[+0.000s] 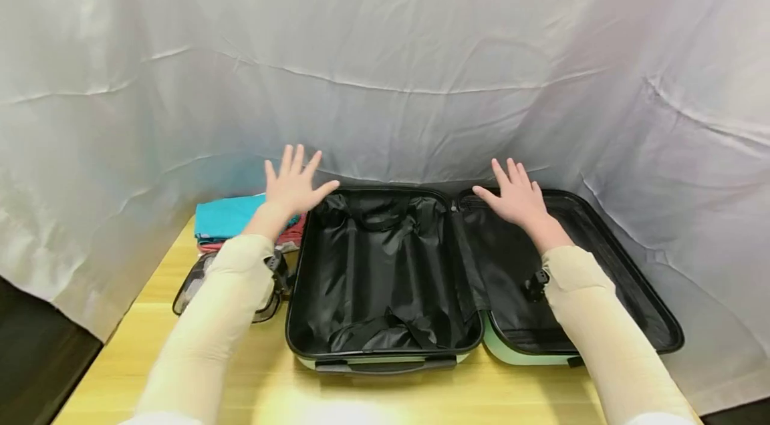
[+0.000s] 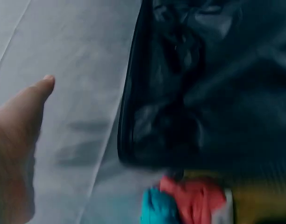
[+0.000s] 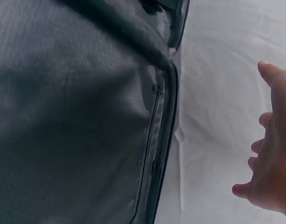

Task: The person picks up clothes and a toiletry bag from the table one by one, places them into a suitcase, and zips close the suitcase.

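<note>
Black-lined, pale-green hard-shell suitcase (image 1: 391,271) lies open below the straight, wide-spread, unladen fingers of my left hand (image 1: 293,191) and right hand (image 1: 516,201). Outward of the left fingers: folded turquoise cloth (image 1: 224,216). I should lower evenly, clearing the rim (image 1: 385,352).

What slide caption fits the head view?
Left grip and right grip splayed toward the far edge of an open suitcase, folded fabrics to its left.
</note>
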